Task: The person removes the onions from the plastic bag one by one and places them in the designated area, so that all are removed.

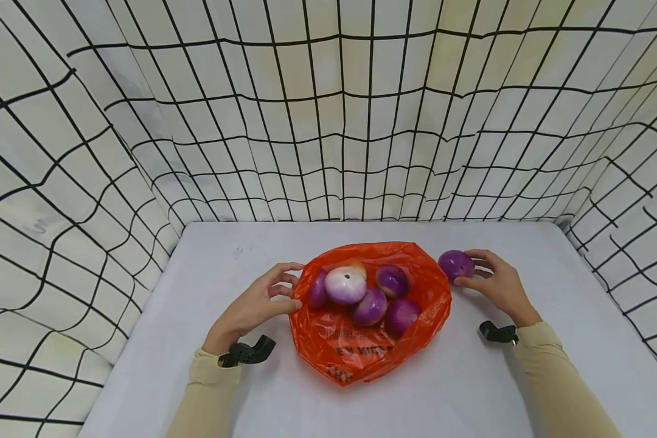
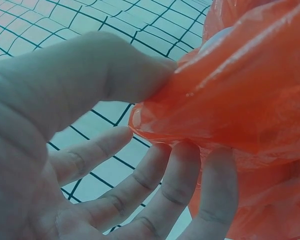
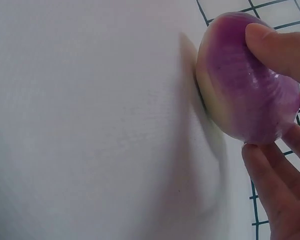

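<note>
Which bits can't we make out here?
Head: undersides of the onions in the red bag, hidden by the bag and each other.
Head: most of the tan item behind the pale onion, which blocks it.
Head: the bag's full printing, creased and blurred.
Left wrist: bag contents, screened by plastic except a pale sliver; bag cut off at right.
Right wrist: part of the right hand, cut off by the right edge.

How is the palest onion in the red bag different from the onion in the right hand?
The palest onion looks mostly white; the held onion is mostly purple. The palest onion lies inside the red bag, among other onions; the held onion is outside it, in the right hand. Both are rounded and shiny.
</note>
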`<state>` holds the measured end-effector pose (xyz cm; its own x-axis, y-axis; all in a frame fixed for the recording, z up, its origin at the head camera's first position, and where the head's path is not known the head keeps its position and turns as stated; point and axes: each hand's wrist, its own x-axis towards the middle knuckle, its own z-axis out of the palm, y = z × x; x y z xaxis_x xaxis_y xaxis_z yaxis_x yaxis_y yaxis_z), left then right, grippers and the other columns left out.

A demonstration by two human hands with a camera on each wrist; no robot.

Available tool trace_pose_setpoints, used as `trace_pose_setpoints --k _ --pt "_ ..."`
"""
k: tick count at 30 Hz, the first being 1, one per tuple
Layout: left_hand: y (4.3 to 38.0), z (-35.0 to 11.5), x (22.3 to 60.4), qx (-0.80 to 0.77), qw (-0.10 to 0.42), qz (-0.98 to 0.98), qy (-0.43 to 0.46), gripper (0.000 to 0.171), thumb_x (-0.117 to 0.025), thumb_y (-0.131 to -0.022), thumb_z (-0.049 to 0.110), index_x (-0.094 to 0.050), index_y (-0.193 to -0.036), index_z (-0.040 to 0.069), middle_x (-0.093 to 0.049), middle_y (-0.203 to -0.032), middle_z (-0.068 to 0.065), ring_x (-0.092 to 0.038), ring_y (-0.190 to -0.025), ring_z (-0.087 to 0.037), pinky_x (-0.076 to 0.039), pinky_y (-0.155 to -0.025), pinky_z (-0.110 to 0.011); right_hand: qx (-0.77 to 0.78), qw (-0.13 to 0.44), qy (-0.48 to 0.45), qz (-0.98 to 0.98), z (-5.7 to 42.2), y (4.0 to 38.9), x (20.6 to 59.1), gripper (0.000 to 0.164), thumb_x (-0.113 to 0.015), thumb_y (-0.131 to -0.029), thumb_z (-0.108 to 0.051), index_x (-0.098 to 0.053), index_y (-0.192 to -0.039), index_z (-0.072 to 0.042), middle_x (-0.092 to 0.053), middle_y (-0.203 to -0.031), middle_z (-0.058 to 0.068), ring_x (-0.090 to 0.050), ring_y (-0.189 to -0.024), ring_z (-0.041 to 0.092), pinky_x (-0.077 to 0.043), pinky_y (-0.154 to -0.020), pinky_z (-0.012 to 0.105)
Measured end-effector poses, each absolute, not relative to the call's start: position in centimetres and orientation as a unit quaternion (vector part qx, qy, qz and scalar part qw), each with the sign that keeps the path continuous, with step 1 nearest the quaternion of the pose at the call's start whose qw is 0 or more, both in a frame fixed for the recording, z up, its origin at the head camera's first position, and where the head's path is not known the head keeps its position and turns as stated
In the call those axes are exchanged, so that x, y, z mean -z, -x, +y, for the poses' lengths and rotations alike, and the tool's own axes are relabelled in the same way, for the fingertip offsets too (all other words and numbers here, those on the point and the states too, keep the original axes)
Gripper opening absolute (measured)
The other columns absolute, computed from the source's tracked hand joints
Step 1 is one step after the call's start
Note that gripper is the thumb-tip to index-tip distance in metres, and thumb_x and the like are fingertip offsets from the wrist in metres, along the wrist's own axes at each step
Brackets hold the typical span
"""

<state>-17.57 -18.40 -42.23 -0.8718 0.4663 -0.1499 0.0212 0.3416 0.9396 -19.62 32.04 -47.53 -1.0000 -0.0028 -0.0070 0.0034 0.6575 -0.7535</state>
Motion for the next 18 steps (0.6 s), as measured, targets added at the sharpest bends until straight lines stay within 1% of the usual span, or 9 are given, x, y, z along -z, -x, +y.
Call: trace_pose_setpoints --k 5,11,18 --pt "17.5 -18.4 42.1 -0.551 0.2 0.796 -0.15 0.068 -0.075 -0.092 0.021 -0.043 -0.152 0.021 -0.052 -0.142 -0.019 -0.064 -0.118 -0.029 -0.062 -0.092 -0.042 0.411 0.002 0.005 0.912 32.1 19.5 47.2 0.079 -0.082 -0.086 -0.044 -0.049 -0.149 -0.011 -0.05 -0.153 0.023 -0.055 -0.135 0.047 -0.05 -0.106 0.056" --pt "17.5 -18.4 42.1 -0.552 0.199 0.796 -0.15 0.068 -0.075 -0.092 0.02 -0.042 -0.152 0.021 -0.052 -0.143 -0.019 -0.063 -0.118 -0.03 -0.062 -0.092 -0.042 0.406 0.0 0.005 0.914 32.2 19.2 46.5 0.083 -0.083 -0.086 -0.044 -0.047 -0.152 -0.01 -0.05 -0.154 0.025 -0.057 -0.133 0.048 -0.05 -0.105 0.055" --pt "17.6 -18.5 42.1 -0.551 0.201 0.795 -0.152 0.068 -0.076 -0.092 0.023 -0.043 -0.152 0.023 -0.052 -0.143 -0.018 -0.063 -0.119 -0.029 -0.062 -0.094 -0.042 0.393 -0.031 0.019 0.919 32.0 18.8 45.2 0.078 -0.084 -0.086 -0.038 -0.05 -0.149 -0.009 -0.052 -0.152 0.021 -0.06 -0.131 0.043 -0.049 -0.104 0.049"
